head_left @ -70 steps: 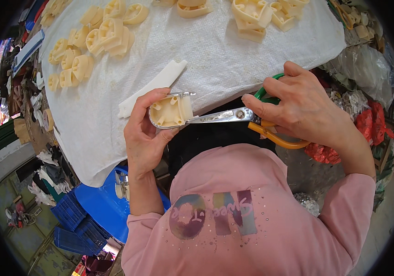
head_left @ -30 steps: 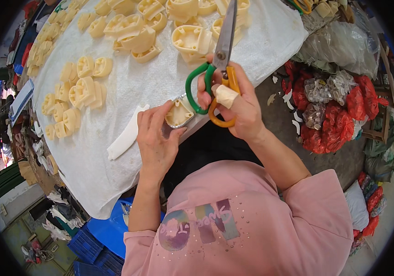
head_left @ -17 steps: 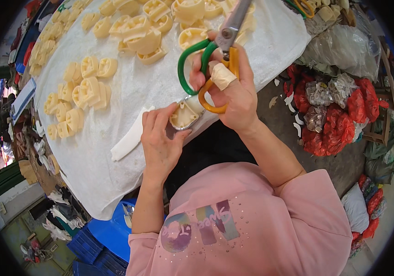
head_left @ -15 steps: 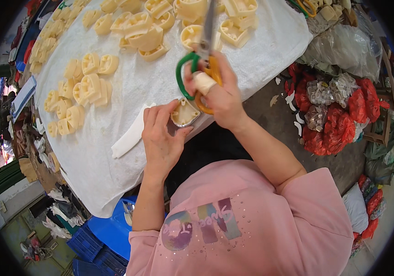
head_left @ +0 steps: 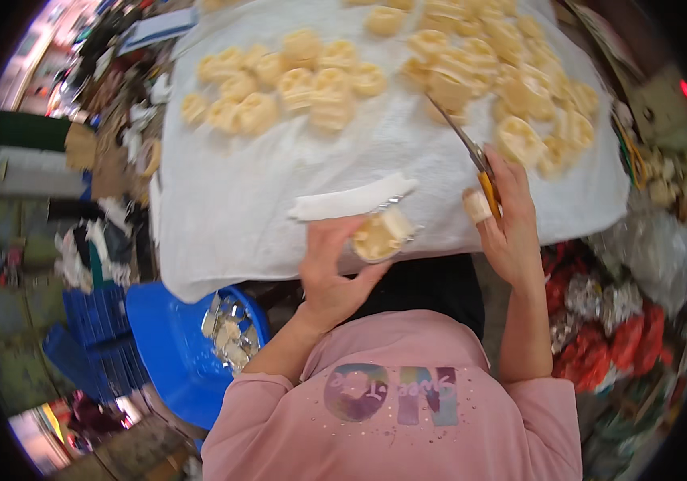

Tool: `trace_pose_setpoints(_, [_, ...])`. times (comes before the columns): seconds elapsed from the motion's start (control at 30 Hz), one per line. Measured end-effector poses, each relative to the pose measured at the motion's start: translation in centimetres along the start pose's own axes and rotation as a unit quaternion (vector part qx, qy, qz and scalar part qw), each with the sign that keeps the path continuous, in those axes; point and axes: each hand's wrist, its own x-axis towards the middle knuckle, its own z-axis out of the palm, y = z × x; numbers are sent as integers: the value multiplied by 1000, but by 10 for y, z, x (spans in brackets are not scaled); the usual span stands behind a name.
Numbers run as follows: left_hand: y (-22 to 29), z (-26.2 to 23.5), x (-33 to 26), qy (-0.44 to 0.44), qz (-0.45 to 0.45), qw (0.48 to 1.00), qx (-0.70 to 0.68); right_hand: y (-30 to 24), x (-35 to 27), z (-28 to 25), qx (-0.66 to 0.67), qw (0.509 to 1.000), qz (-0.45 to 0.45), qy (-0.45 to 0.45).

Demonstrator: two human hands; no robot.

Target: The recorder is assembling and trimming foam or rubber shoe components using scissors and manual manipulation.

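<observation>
My left hand (head_left: pixel 334 271) grips a cream moulded piece (head_left: pixel 377 239) with a shiny silver rim at the table's near edge, thumb and fingers round its sides. A pale block-like bit stands up from its right part. Just behind it lies a white curved strip (head_left: pixel 351 198), partly covered by my fingers. To the right, my right hand (head_left: pixel 508 212) is closed on scissors (head_left: pixel 484 172), whose blades point away and to the left over the cloth. One of its fingers wears a beige wrap. Motion blurs the hands a little.
A white cloth (head_left: pixel 231 184) covers the table, with several cream moulded pieces (head_left: pixel 331 96) at the back left and more heaped at the back right. A blue tub (head_left: pixel 171 365) with silvery scraps stands below left. Red bags (head_left: pixel 588 357) lie at the lower right.
The view has turned and shifted. My right hand with the scissors has moved away to the right from the moulded piece. A pale block now stands up on that piece.
</observation>
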Motion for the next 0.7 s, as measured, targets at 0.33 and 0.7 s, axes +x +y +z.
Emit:
trace_pose_setpoints(0.33, [-86, -148, -156, 432, -382, 798, 178, -1, 1, 32, -266, 963, -23, -39])
trace_pose_setpoints(0.7, [-114, -165, -221, 361, -531, 630, 437, -5, 7, 34, -273, 960, -60, -4])
